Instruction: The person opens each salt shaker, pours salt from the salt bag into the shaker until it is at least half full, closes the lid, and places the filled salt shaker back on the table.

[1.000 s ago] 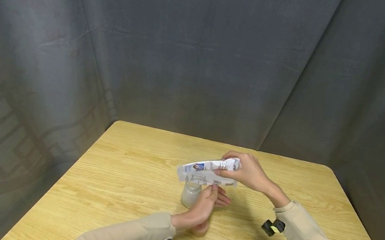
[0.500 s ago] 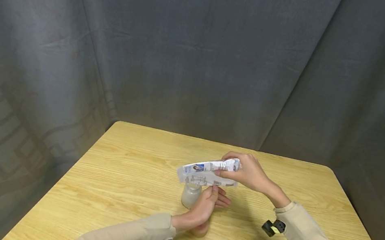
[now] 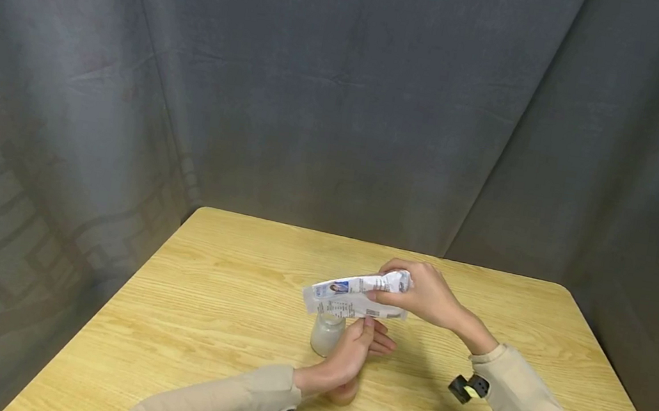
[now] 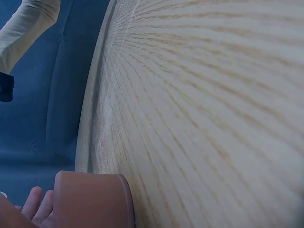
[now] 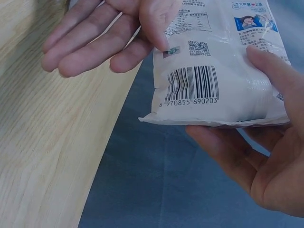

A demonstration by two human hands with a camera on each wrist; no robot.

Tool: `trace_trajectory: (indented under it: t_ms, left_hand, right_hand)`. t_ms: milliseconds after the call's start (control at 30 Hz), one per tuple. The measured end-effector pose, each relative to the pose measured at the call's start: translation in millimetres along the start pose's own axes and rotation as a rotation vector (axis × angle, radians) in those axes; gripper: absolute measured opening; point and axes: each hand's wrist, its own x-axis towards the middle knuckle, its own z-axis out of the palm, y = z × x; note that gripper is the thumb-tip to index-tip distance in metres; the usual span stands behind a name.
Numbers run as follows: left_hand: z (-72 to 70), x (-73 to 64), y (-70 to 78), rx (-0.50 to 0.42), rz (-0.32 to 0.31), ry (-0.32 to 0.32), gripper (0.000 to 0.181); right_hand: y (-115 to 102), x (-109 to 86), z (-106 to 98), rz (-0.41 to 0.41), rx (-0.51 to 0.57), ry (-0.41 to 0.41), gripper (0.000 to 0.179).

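Observation:
My right hand (image 3: 423, 294) grips a white printed packet (image 3: 348, 297), thumb on its front and fingers behind. In the head view the packet is tilted, its left end over a small glass jar (image 3: 326, 336) that looks whitish inside. A barcode (image 5: 192, 84) shows on the packet in the right wrist view. My left hand (image 3: 350, 349) lies beside the jar with its fingers extended, the thumb tip right at the packet's lower edge. Under the left wrist stands a pinkish-brown cylinder (image 4: 95, 199), mostly hidden by the hand in the head view.
The wooden table (image 3: 217, 288) has rounded back corners. Grey curtains (image 3: 345, 95) hang behind it and along both sides. Black camera straps (image 3: 477, 386) sit on the beige sleeves (image 3: 535, 410).

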Motion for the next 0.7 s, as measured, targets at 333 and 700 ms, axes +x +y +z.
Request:
trace_trajectory:
  t_ms: [333, 700]
  left_hand:
    - [-0.9, -1.0, 0.0, -0.009, -0.001, -0.004, 0.046]
    - [-1.0, -0.8, 0.1, 0.004, -0.006, -0.005, 0.047]
  right_hand:
    - [1.1, -0.1, 0.1, -0.006, -0.001, 0.000, 0.032]
    - [0.2, -0.1, -0.5, -0.018, -0.003, 0.002, 0.032]
